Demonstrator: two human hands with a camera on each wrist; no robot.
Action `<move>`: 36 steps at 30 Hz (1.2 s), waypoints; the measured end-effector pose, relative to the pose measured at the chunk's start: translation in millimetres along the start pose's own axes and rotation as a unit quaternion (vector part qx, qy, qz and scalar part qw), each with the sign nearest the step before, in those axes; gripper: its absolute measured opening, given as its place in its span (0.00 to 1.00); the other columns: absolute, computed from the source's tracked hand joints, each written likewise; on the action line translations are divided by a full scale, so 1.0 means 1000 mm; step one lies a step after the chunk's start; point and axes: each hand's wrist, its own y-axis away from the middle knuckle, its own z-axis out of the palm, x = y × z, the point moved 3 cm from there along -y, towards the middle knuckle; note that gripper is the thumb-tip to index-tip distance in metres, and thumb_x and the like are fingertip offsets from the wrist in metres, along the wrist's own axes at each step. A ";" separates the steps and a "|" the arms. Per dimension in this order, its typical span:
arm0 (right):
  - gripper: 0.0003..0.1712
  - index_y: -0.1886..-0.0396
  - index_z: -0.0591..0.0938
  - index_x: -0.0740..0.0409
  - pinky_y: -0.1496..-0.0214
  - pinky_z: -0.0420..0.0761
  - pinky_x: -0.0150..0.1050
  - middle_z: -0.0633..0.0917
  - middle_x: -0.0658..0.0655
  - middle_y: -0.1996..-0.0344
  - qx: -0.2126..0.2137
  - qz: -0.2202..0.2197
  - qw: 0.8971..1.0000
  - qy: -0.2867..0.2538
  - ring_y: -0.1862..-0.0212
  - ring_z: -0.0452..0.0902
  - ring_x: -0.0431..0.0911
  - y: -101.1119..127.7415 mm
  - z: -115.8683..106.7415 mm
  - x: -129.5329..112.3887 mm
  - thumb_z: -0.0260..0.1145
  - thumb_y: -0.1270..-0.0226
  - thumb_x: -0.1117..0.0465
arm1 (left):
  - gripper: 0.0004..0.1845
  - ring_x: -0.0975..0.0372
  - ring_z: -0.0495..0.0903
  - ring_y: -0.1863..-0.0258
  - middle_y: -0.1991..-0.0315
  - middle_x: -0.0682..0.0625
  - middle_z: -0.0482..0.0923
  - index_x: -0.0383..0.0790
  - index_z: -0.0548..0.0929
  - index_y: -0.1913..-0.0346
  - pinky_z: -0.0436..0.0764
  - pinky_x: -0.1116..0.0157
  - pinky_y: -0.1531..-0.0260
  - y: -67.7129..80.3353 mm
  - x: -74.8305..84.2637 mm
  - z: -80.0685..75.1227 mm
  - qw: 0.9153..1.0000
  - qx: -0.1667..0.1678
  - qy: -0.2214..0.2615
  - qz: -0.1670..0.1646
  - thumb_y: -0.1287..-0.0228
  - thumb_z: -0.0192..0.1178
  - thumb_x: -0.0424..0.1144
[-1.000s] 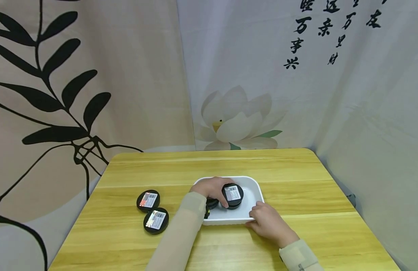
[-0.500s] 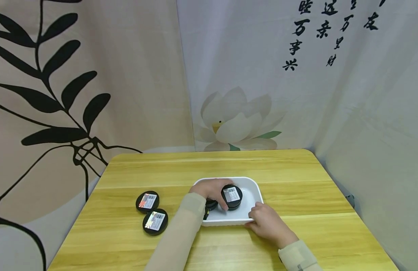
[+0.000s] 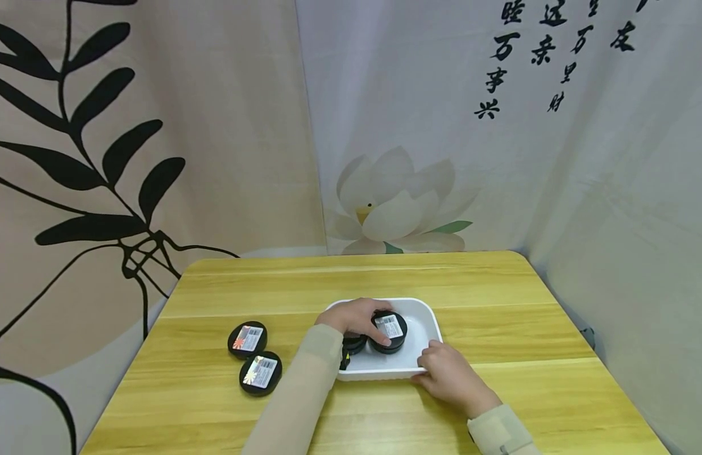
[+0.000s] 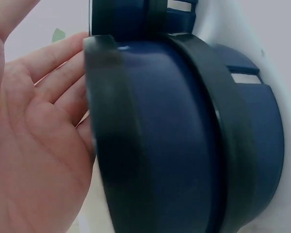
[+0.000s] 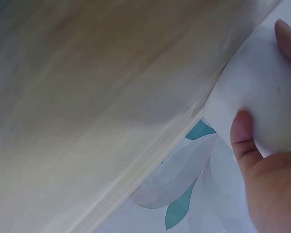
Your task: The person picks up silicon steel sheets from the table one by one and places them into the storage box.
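Observation:
A white tray [image 3: 424,325] sits on the wooden table and holds several black round containers. My left hand [image 3: 355,316] reaches over its left side. There it holds a black round container [image 3: 389,325] with a barcode label, thumb on the near left side and fingers at the far edge; this container is stacked on another. More black containers [image 3: 354,343] lie under the left wrist. In the left wrist view, a dark blue container with black rims [image 4: 169,141] fills the middle, hiding the fingertips. My right hand [image 3: 450,376] pinches the tray's near right corner.
Two more black round containers with barcode labels, one farther [image 3: 248,339] and one nearer [image 3: 261,373], lie side by side on the table [image 3: 532,354] left of the tray. A printed curtain [image 3: 260,139] hangs behind the table.
My left thumb has shifted right onto the side of the labelled container, covering part of it. The right hand and the tray have stayed in place.

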 end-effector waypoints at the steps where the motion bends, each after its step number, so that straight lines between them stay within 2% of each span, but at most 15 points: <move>1: 0.17 0.84 0.79 0.47 0.67 0.71 0.35 0.77 0.40 0.81 0.000 0.001 1.000 0.000 0.71 0.65 0.38 0.000 0.000 0.000 0.79 0.48 0.50 | 0.45 0.62 0.74 0.37 0.33 0.59 0.75 0.65 0.72 0.30 0.73 0.54 0.37 0.000 0.000 0.000 1.000 0.001 0.003 0.001 0.55 0.78 0.61; 4: 0.17 0.84 0.78 0.46 0.67 0.70 0.35 0.77 0.40 0.81 0.003 0.001 1.000 0.002 0.72 0.65 0.38 0.000 0.000 0.000 0.79 0.48 0.50 | 0.43 0.62 0.73 0.35 0.32 0.59 0.75 0.62 0.73 0.30 0.72 0.54 0.34 0.001 0.000 -0.001 1.000 0.004 0.010 0.009 0.52 0.76 0.60; 12: 0.17 0.84 0.79 0.47 0.69 0.70 0.34 0.77 0.41 0.82 0.004 -0.013 1.000 0.010 0.73 0.65 0.38 0.003 0.000 -0.002 0.79 0.49 0.50 | 0.40 0.61 0.71 0.30 0.31 0.58 0.75 0.52 0.73 0.29 0.68 0.55 0.28 0.007 0.007 -0.005 0.997 0.006 0.071 0.034 0.45 0.76 0.52; 14: 0.17 0.84 0.79 0.47 0.69 0.70 0.34 0.77 0.40 0.82 0.002 -0.007 1.000 0.004 0.72 0.65 0.37 0.003 0.000 -0.002 0.79 0.48 0.50 | 0.38 0.60 0.72 0.31 0.32 0.57 0.76 0.52 0.74 0.30 0.70 0.54 0.30 0.008 0.011 -0.009 0.997 0.018 0.066 0.043 0.43 0.75 0.52; 17: 0.17 0.84 0.79 0.47 0.68 0.70 0.34 0.77 0.40 0.82 0.003 -0.004 1.000 0.003 0.72 0.65 0.37 0.002 0.000 0.000 0.79 0.48 0.51 | 0.32 0.59 0.76 0.34 0.35 0.53 0.79 0.48 0.77 0.33 0.75 0.56 0.34 0.009 0.017 -0.016 0.995 0.040 0.060 0.075 0.38 0.71 0.51; 21: 0.16 0.84 0.79 0.47 0.68 0.70 0.34 0.77 0.40 0.82 0.012 -0.013 1.000 0.010 0.73 0.65 0.38 0.002 -0.001 0.000 0.79 0.49 0.50 | 0.24 0.59 0.79 0.43 0.42 0.51 0.82 0.45 0.80 0.37 0.80 0.61 0.44 0.012 0.024 -0.023 0.990 0.065 0.073 0.101 0.32 0.66 0.50; 25: 0.18 0.85 0.78 0.47 0.68 0.70 0.34 0.77 0.40 0.82 0.016 -0.017 1.000 0.015 0.73 0.66 0.38 0.003 0.000 0.000 0.79 0.50 0.49 | 0.12 0.61 0.79 0.55 0.54 0.54 0.83 0.47 0.84 0.48 0.82 0.64 0.57 0.017 0.026 -0.029 0.984 0.121 0.106 0.078 0.29 0.62 0.47; 28: 0.18 0.85 0.78 0.47 0.68 0.71 0.35 0.77 0.40 0.82 0.013 -0.014 1.000 0.010 0.72 0.66 0.38 0.003 0.000 0.000 0.79 0.50 0.50 | 0.07 0.61 0.77 0.61 0.60 0.55 0.81 0.48 0.84 0.56 0.79 0.65 0.63 0.021 0.026 -0.031 0.977 0.162 0.124 0.055 0.28 0.61 0.45; 32: 0.16 0.84 0.79 0.47 0.68 0.70 0.34 0.77 0.40 0.82 0.008 -0.008 1.000 0.002 0.72 0.65 0.38 0.002 0.000 -0.001 0.79 0.49 0.50 | 0.05 0.61 0.77 0.63 0.61 0.55 0.81 0.50 0.84 0.60 0.79 0.66 0.65 0.028 0.027 -0.032 0.971 0.187 0.140 0.040 0.28 0.60 0.44; 36: 0.16 0.84 0.80 0.47 0.68 0.70 0.34 0.78 0.40 0.81 0.007 -0.005 1.000 -0.001 0.72 0.64 0.37 0.002 0.000 -0.002 0.79 0.48 0.50 | 0.04 0.61 0.77 0.62 0.61 0.54 0.82 0.50 0.84 0.60 0.79 0.65 0.62 0.037 0.029 -0.031 0.967 0.205 0.145 0.042 0.28 0.60 0.44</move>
